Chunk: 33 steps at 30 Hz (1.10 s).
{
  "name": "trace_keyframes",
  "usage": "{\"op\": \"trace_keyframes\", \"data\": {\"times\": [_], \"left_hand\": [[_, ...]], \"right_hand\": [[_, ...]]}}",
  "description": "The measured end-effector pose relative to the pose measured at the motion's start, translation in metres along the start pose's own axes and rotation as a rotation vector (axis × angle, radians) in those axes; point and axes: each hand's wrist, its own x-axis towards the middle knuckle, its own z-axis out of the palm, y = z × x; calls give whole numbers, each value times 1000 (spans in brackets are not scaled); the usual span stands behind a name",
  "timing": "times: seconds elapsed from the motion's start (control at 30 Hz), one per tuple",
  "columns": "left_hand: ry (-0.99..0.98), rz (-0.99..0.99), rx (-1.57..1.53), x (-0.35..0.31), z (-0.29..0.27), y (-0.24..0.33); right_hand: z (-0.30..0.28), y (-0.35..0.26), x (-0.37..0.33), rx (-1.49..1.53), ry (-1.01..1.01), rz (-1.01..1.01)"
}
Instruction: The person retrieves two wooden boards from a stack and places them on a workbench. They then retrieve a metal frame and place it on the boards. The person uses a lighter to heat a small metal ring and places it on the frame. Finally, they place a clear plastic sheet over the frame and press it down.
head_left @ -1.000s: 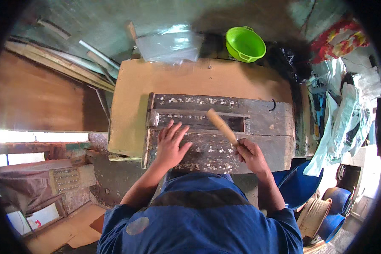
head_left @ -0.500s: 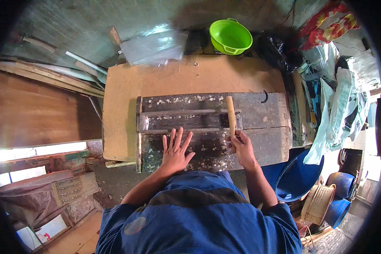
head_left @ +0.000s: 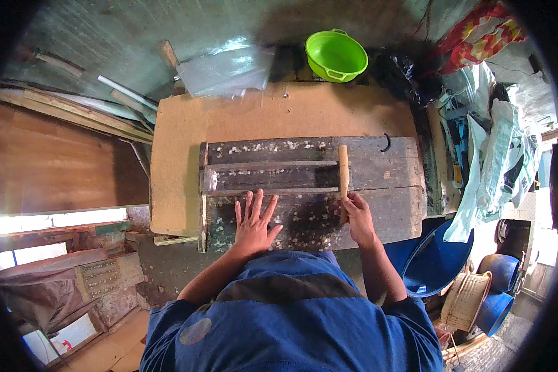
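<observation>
A dark, worn board (head_left: 384, 214) with pale specks lies in front of me. Two thin wooden strips (head_left: 273, 165) run sideways across it, one behind the other. My left hand (head_left: 253, 229) rests flat on the board, fingers spread, fingertips beside the nearer strip. A short, light-coloured wooden stick (head_left: 343, 170) lies crosswise at the right ends of the strips. My right hand (head_left: 358, 218) pinches the stick near its close end between thumb and fingers. Whether the stick touches the strip ends I cannot tell. At the strips' left ends stands a low wooden edge (head_left: 203, 198).
Under the board is a larger tan panel (head_left: 173, 161). A green plastic basin (head_left: 336, 54) and clear plastic sheeting (head_left: 229, 71) sit at the back. A curved black hook-like piece (head_left: 386, 142) lies right of the stick. Blue barrels (head_left: 437, 257) stand at lower right.
The wooden stick has shifted slightly right and toward me, turning squarer to the strips. My right hand moved with it. My left hand has slid slightly left and stays spread on the board.
</observation>
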Motion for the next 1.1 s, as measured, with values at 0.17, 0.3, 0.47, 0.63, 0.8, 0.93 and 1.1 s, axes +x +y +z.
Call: {"op": "trace_keyframes", "data": {"times": [0.17, 0.3, 0.47, 0.63, 0.8, 0.93, 1.1], "left_hand": [[47, -11, -40, -8, 1, -5], [65, -50, -45, -16, -6, -10], [157, -113, -43, -34, -15, -27], [228, -228, -81, -58, -28, -57], [259, -379, -188, -69, -51, -78], [316, -399, -174, -76, -50, -100], [323, -423, -198, -83, -56, -106]], "right_hand": [[1, 0, -1, 21, 54, -37], [-2, -3, -7, -7, 17, -44], [-15, 3, -12, -102, 155, -49], [-34, 6, -16, -159, 276, -130], [-37, -2, -20, -157, 392, -163], [-32, -17, -10, -192, 484, -268], [-7, -65, 44, -102, 418, -306]]}}
